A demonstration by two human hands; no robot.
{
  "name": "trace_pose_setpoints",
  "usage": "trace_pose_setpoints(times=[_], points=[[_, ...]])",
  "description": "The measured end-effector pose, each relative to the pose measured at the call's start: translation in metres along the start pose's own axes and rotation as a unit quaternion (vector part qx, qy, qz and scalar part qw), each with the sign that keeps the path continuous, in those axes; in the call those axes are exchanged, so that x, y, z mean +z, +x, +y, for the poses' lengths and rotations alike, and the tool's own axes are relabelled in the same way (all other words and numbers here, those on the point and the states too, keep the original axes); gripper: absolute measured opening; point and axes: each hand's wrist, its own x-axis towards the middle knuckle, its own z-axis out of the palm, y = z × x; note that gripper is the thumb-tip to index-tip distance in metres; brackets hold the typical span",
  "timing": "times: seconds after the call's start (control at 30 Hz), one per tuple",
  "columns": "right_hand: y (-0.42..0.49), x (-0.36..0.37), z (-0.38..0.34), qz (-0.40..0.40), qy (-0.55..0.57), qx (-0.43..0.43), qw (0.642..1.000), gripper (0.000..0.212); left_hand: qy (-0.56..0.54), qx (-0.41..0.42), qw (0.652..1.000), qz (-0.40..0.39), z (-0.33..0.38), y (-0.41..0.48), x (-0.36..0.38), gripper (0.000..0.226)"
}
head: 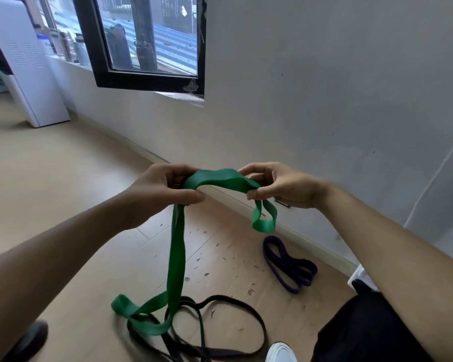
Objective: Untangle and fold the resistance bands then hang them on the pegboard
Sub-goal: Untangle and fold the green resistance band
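A wide green resistance band stretches between my two hands at chest height. My left hand pinches it where a long length drops to the floor and lies across a black band. My right hand grips the other end, from which a short green loop dangles. A purple band lies folded on the floor near the wall, apart from the others. No pegboard is in view.
The wooden floor is strewn with small debris. A white wall and skirting run right, with a dark-framed window above. A white appliance stands far left. My white shoe and dark trouser leg are at bottom right.
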Motion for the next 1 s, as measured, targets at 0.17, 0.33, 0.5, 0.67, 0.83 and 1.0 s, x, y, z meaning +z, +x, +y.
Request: trace_pose_setpoints(times=[0.17,0.33,0.5,0.67,0.83,1.0], points=[[0.007,0.027,-0.012,0.007,-0.153,0.001,0.988,0.042,0.017,-0.003,1.0,-0.007,0.002,0.001,0.007,0.038],[0.017,0.052,-0.037,0.099,-0.274,-0.103,0.951,0.035,0.06,0.001,0.998,-0.001,0.004,0.003,0.013,0.041],[0.012,0.048,-0.044,0.114,-0.183,-0.13,0.968,0.027,0.144,0.021,0.989,0.015,-0.006,0.005,0.011,0.04],[0.01,0.043,-0.044,0.147,-0.047,-0.176,0.972,0.025,0.161,-0.027,0.986,-0.016,-0.028,0.002,0.013,0.022],[0.009,0.019,-0.033,0.207,0.092,-0.185,0.956,0.023,0.123,-0.054,0.991,0.003,-0.024,0.006,-0.003,0.02],[0.009,0.0,-0.007,0.173,0.067,-0.112,0.976,0.027,0.046,-0.044,0.997,0.044,-0.007,0.006,-0.016,0.027]])
